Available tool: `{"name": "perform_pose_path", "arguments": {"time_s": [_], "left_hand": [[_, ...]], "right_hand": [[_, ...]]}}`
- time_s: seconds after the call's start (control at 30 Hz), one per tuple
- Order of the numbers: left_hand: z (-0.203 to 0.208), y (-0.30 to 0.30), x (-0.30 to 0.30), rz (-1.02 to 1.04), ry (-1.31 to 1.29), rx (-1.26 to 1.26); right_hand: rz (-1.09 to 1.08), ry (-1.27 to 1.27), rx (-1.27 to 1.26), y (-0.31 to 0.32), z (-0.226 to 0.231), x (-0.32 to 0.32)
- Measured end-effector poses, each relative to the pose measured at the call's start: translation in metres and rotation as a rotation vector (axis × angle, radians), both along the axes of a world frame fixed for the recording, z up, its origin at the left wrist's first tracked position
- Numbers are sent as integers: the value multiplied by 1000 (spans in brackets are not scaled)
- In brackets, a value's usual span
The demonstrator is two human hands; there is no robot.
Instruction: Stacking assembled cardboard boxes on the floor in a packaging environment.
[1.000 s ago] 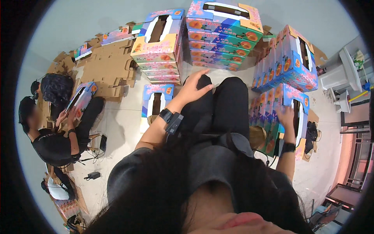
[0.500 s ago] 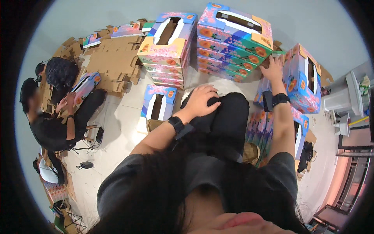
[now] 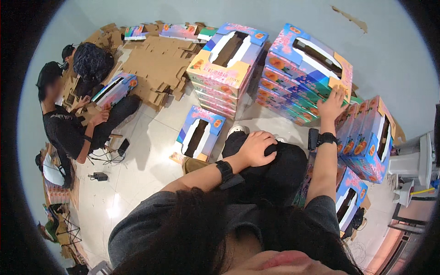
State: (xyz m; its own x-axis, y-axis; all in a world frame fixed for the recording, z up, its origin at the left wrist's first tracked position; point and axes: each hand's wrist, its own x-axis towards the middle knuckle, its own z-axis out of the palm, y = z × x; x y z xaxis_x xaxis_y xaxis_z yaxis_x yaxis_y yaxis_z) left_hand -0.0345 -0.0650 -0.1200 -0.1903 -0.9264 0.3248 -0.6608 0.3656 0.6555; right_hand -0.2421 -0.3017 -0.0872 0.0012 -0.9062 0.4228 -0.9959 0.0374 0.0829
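Observation:
My right hand [image 3: 333,106] lies with its fingers extended over the near right corner of the top carton in a tall stack of colourful cartons [image 3: 285,87]. That carton is pink, blue and yellow with orange fruit pictures and a long slot in its upper face. My left hand [image 3: 259,149] rests on my knee in dark trousers [image 3: 279,172], fingers stretched and holding nothing. A second stack of cartons [image 3: 214,87] stands left of the first one. In front of it, a single carton [image 3: 199,133] sits on the floor.
More cartons [image 3: 366,142] stand on edge to my right, beside a white fixture [image 3: 410,158]. At far left a seated person [image 3: 64,123] handles a similar carton [image 3: 117,90]. Flattened brown cardboard [image 3: 149,64] covers the floor at the back left. A black adapter [image 3: 97,176] lies on the tiles.
My right hand has moved from the side of the tall stack onto its top carton's corner. My left hand stays on my knee. The whole view has shifted.

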Motion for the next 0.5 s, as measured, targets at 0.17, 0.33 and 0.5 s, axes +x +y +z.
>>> {"name": "perform_pose_path", "arguments": {"time_s": [0.17, 0.33, 0.5], "left_hand": [[1, -5, 2, -16, 27, -13], [0, -5, 6, -9, 44, -9], [3, 1, 9, -19, 70, 29]], "right_hand": [[110, -39, -137, -10, -9, -12], [114, -46, -109, -22, 3, -10], [219, -457, 64, -69, 0, -71]]}}
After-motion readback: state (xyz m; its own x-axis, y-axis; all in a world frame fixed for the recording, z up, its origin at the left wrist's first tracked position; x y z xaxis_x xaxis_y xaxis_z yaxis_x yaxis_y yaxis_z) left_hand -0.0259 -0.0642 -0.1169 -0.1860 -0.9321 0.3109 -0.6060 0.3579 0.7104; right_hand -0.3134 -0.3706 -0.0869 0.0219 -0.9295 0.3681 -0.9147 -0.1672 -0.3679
